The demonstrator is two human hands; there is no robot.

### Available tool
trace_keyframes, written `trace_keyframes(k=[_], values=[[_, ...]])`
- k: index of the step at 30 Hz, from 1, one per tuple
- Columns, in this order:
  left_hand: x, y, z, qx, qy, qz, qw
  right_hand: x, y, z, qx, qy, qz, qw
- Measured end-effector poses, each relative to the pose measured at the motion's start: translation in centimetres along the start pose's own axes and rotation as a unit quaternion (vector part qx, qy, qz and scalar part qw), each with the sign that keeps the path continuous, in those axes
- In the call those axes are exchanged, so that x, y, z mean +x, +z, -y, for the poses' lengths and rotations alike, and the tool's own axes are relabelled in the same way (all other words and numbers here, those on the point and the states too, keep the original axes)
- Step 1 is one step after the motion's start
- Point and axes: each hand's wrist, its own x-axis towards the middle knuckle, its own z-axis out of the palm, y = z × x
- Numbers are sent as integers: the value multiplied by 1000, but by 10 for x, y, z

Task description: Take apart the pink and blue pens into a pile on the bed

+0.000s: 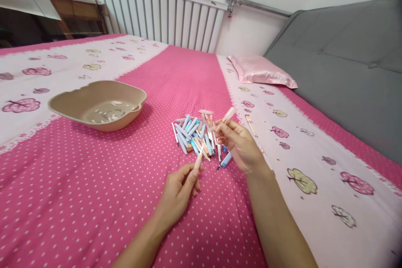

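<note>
Between the thumb and fingers of my left hand is a pale peach pen part with a white tip pointing up and away. My right hand, raised a little higher, pinches a translucent pink pen barrel. The two pieces are apart. Just beyond both hands lies a loose pile of pen parts: blue, lilac, peach and pink barrels mixed with white refills with dark ends. My right hand hides part of the pile's right side. A blue pen cap rests at its near right edge.
A beige plastic basin with small white scraps inside stands on the pink dotted bedsheet at left. Slim pens lie right of the pile. Farther off are a pink pillow, a grey headboard and a white radiator.
</note>
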Motion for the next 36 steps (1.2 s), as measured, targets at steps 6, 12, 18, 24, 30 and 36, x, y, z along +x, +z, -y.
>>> trace_keyframes(k=[6, 12, 18, 24, 30, 36], values=[[-1, -1, -1, 24, 6, 2, 1000, 19, -36, -24, -440, 14, -149, 885], [0, -1, 0, -4, 0, -9, 1000, 23, -42, -46, -647, 66, -140, 747], [2, 0, -5, -63, -23, -70, 995, 17, -16, -40, -608, -64, -73, 788], [3, 1, -4, -91, -26, -83, 992, 6, 9, -46, -617, -74, 23, 783], [2, 2, -7, -79, -28, -84, 993, 4, 10, -43, -635, -63, 26, 770], [3, 2, -6, -78, -24, -81, 993, 10, 5, -44, -579, -104, -3, 809]])
